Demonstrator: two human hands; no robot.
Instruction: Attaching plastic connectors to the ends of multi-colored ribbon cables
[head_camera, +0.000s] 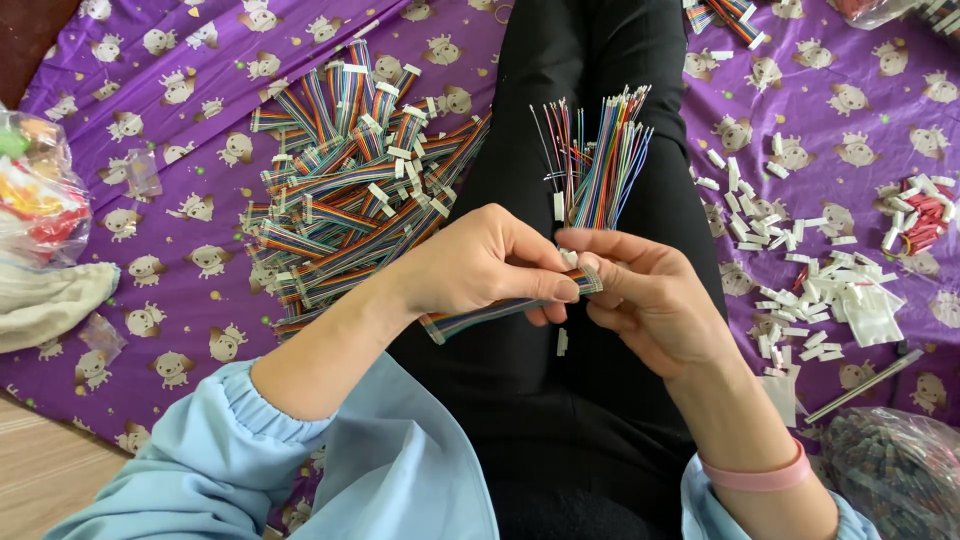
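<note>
Two hands meet over the lap. Left hand (480, 262) pinches a rainbow ribbon cable (470, 318) at its end; right hand (640, 295) grips a wire bunch (600, 160) fanning toward 12 o'clock.

Risk: loose tips could slip or splay, since the grip is low. A white connector (561, 341) at 6 o'clock seems to be dropping.

Fingertips hide the join. Cable pile (350, 170) at 10 o'clock; connectors (810, 290) at 3.

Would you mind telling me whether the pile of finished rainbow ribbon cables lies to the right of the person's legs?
No, the pile of ribbon cables lies on the purple cloth left of the legs; loose white connectors lie on the right.
</note>
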